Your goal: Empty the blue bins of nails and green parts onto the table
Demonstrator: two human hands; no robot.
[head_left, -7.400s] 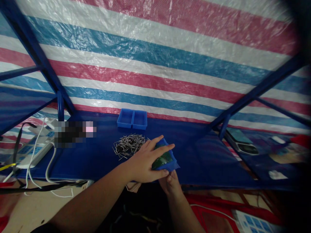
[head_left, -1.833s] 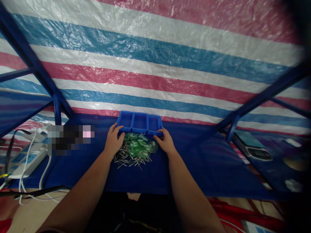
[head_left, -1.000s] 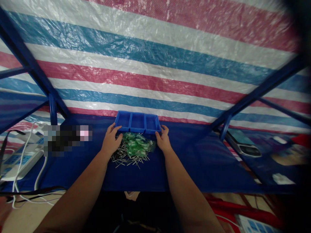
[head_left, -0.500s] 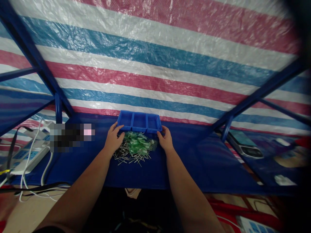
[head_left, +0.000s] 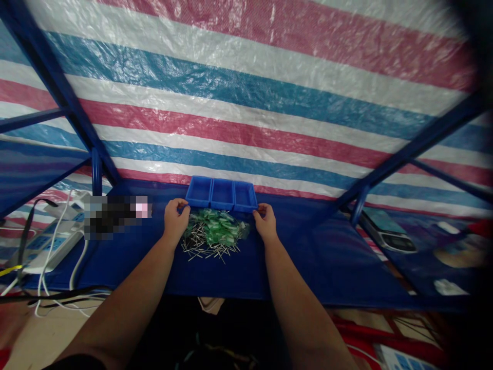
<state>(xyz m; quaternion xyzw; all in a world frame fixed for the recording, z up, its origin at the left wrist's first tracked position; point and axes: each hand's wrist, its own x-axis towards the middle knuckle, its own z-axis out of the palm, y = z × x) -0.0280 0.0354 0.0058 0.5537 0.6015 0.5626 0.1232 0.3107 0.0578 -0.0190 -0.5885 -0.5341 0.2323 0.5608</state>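
A blue three-compartment tray (head_left: 222,193) rests at the back of the blue table top, its compartments showing nothing inside. At its front left corner my left hand (head_left: 176,218) has fingers curled in, with thumb and fingertips against the edge. My right hand (head_left: 265,221) is closed in the same way at the front right corner. Between my hands, just in front of the tray, lies a pile of thin silver nail-like metal pins (head_left: 198,240). Green translucent plastic pieces (head_left: 223,227) are heaped over the pile's right part.
White power strips (head_left: 54,246) with tangled cables lie at the left beside a pixelated dark object (head_left: 111,216). A digital scale (head_left: 393,234) stands at the right beyond a blue frame post (head_left: 360,205). Striped plastic sheeting (head_left: 246,103) rises behind the table.
My fingers have curled in from lying spread along the tray's ends and now close at its front corners. The left hand has drawn slightly outward. The pile looks unchanged.
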